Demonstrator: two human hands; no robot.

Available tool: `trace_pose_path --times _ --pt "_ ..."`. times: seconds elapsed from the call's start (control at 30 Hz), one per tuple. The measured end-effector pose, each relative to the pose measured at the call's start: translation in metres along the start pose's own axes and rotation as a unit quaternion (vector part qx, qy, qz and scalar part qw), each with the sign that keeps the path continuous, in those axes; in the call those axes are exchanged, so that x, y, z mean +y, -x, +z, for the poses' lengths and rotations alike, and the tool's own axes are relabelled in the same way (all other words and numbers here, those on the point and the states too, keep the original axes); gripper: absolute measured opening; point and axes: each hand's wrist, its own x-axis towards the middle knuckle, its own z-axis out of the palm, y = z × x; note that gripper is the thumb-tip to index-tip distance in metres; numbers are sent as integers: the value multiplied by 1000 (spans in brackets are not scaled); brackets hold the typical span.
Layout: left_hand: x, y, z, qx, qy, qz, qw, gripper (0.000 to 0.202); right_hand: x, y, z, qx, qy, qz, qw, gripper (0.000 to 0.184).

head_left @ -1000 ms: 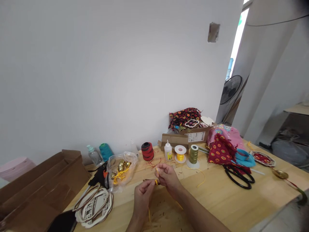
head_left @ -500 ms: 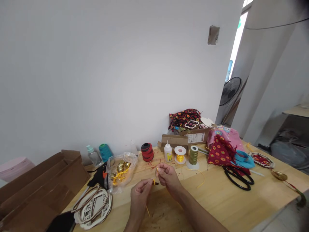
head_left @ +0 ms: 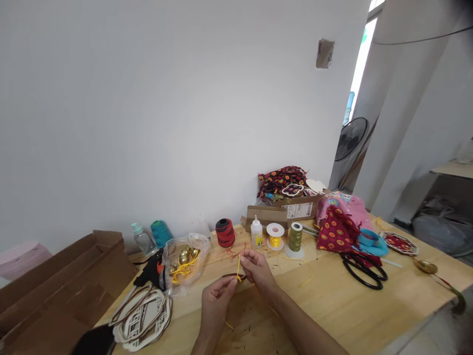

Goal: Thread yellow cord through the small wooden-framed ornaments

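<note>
Closely pinching yellow cord (head_left: 238,265) above wooden table (head_left: 332,305)

Gripped by fingertips of left hand (head_left: 216,301) and right hand (head_left: 256,270), both closed on it, nearly meeting, probably for tautness. Held clear of clutter: bag of gold bells (head_left: 183,261) left, thread spools (head_left: 295,236) beyond.

yellow cord (head_left: 238,267) — thin, bright, one strand. A short stretch runs near upright and taut between two pinches: top end at the right hand (head_left: 257,268) fingertips, bottom end at the left hand (head_left: 216,300) fingertips. It's held just above the wooden table (head_left: 332,301), mid-front. A loose tail hangs below the left hand — its end lies on the tabletop.
</note>
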Motion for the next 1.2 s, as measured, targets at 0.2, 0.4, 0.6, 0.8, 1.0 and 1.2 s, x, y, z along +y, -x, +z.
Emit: trace_pose_path --times 0.2,0.4,0.6,0.8,1.0,1.2 --pt "3 2 4 -2 -3 11 1000 14 -1 2 1 -8 0 5 1000 26" --pt "-1 -1 3 20 -4 10 1000 14 -3 3 3 -49 -38 12 998 26" --pt "-2 -2 0 19 -19 31 999 17 -6 7 7 -70 -114 36 990 24" --pt "-1 0 0 24 -19 39 999 14 -8 7 6 -55 -96 12 994 25" --pt "-7 -5 -5 31 -11 38 999 18 -6 5 1 -105 -71 21 992 24" --pt "-4 -1 0 -4 -35 36 999 17 -4 6 3 -88 -70 36 993 26"
